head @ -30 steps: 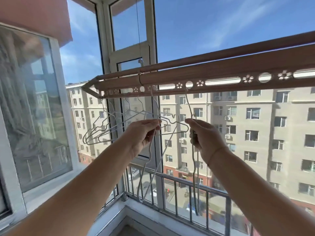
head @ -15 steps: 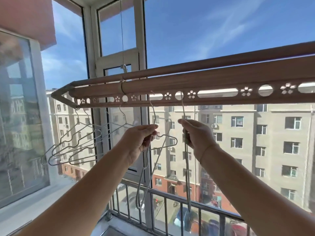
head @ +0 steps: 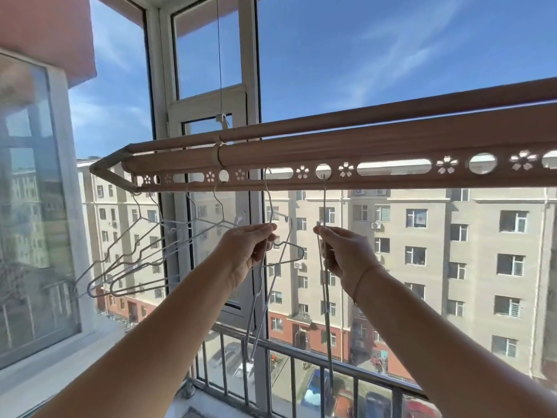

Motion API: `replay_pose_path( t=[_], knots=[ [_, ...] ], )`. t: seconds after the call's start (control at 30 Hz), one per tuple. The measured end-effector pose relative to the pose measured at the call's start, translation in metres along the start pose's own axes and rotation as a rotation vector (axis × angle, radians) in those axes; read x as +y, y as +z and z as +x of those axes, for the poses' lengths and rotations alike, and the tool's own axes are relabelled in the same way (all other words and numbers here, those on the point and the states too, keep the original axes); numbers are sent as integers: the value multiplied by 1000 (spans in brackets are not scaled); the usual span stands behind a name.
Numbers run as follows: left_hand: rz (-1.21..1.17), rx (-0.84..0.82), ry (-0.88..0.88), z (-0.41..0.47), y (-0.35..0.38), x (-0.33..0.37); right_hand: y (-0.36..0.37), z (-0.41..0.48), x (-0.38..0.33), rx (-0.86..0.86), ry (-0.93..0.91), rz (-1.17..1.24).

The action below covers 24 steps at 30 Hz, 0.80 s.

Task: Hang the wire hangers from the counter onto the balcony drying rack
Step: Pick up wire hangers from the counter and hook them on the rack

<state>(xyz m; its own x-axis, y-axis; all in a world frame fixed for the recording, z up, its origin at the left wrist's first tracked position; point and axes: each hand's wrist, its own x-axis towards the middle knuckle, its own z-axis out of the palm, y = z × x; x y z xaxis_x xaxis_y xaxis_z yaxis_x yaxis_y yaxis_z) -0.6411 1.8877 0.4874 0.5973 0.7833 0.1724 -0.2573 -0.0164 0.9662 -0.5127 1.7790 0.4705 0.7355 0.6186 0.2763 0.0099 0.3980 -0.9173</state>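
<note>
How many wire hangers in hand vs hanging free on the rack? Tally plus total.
Wire hangers in hand: 2
Wire hangers hanging free: 4, counted by hooks since the wires overlap
Total: 6

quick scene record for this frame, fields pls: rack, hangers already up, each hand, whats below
rack: drying rack across the balcony window, its lower rail pierced with holes and slots
already hung: wire hangers clustered at the rack's left end
left hand: left hand pinches the first hanger, hook up at a long slot
right hand: right hand grips the second hanger, seen edge-on, hook at a round hole
below: metal railing
</note>
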Motion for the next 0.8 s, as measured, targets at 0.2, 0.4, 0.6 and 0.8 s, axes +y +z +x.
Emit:
replay_pose_path(
  t=[0.2, 0.4, 0.6, 0.8],
  knots=[
    [-6, 2, -7, 10, -4, -16, -4, 3, 6, 15, 1, -35],
    [-5, -21, 6, 7, -5, -15, -7, 0, 6, 14, -20, -44],
    [65, 25, -9, -13, -29, -34, -14, -18, 16, 70, -51, -79],
    [292, 33, -56, -48, -74, -86, -48, -52, 65, 214, -125, -336]
  ],
)
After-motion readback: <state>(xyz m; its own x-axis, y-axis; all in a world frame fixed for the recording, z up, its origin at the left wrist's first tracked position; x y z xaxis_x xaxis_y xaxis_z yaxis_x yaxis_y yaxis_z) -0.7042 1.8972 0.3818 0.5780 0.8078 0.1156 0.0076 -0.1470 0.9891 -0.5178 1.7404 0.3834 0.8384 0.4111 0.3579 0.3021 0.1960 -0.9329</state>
